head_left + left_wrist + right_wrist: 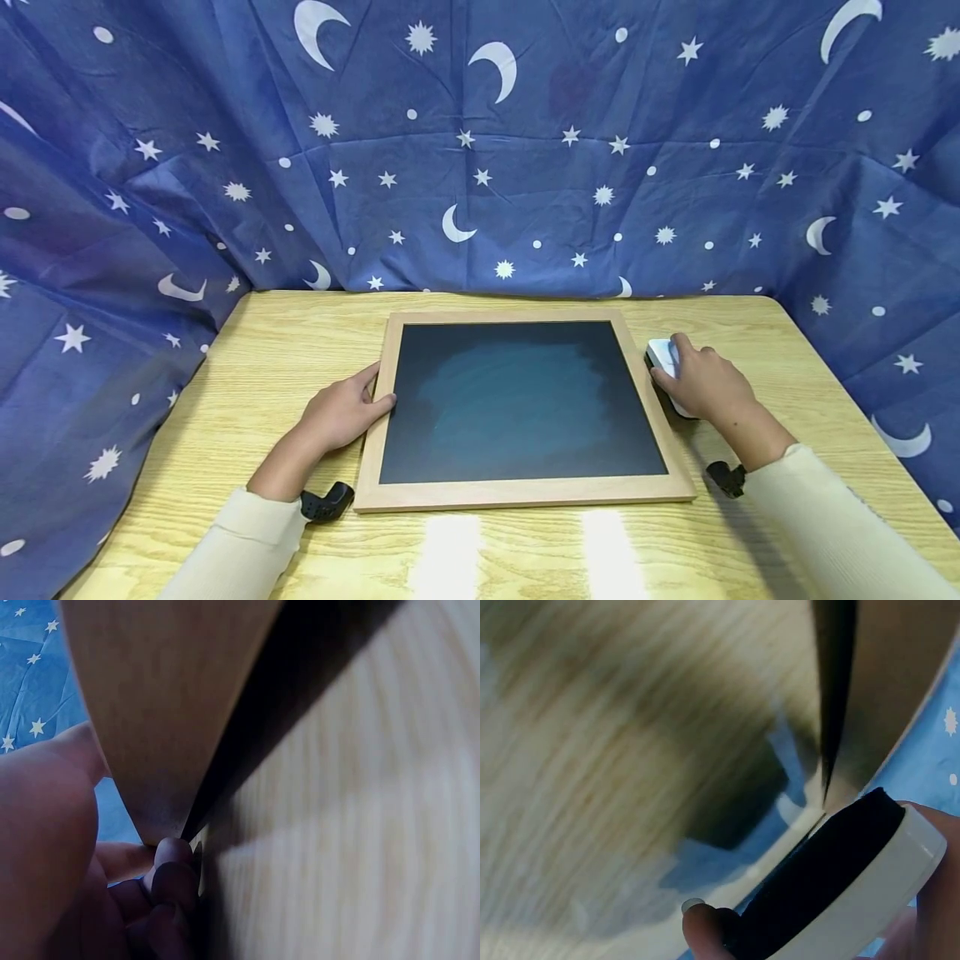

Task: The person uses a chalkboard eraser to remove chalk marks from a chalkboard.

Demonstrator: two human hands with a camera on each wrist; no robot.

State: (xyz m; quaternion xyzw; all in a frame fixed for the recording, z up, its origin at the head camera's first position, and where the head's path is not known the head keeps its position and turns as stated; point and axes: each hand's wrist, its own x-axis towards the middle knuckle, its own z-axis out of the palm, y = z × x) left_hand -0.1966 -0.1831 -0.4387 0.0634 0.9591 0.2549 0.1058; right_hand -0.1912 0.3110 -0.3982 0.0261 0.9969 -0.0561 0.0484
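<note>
A small chalkboard (517, 404) in a pale wooden frame lies on the table, its dark surface faintly smeared with chalk haze across the middle. At its left side my left hand (341, 414) grips the frame, thumb over the top and fingers at the outer edge. In the left wrist view, curled fingers (174, 881) show beside the frame's edge. Just right of the board, my right hand (708, 383) holds a chalkboard eraser (662, 353) with a white back. Its black felt (825, 870) shows in the right wrist view, tilted toward the tabletop.
The light wood-grain table (277, 350) extends around the board, with two bright reflections near its front edge. A blue curtain (540, 217) with white moons and stars hangs along the back and both sides. Each wrist carries a black band, the left one (327, 502) close to the frame's corner.
</note>
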